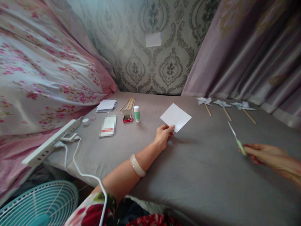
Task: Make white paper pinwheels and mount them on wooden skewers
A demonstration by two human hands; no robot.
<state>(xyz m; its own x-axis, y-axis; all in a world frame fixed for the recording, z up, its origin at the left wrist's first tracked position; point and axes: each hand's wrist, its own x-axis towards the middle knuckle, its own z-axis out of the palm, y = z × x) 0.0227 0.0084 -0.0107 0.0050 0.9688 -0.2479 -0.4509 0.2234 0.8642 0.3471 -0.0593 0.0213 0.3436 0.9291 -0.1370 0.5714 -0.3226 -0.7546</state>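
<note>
A square sheet of white paper (176, 115) is pinched at its near corner by my left hand (164, 135), which wears a pale bangle on the wrist. The sheet is held just over the grey cloth, one corner pointing away from me. Off to the right, my right hand (263, 153) is closed around the light green handle of a pair of scissors (238, 140). Their metal blades look closed and point up and left, apart from the paper. Beyond the scissors lie three paper pinwheels on wooden sticks: a left one (205, 101), a middle one (224, 104) and a right one (243, 106).
Left of the paper stand a glue stick (137, 114) and an open small red box (127, 118). Behind them lie wooden sticks (130, 103) and a paper stack (106, 105). A power strip (50, 142) with white cables runs along the left edge, above a fan (39, 204).
</note>
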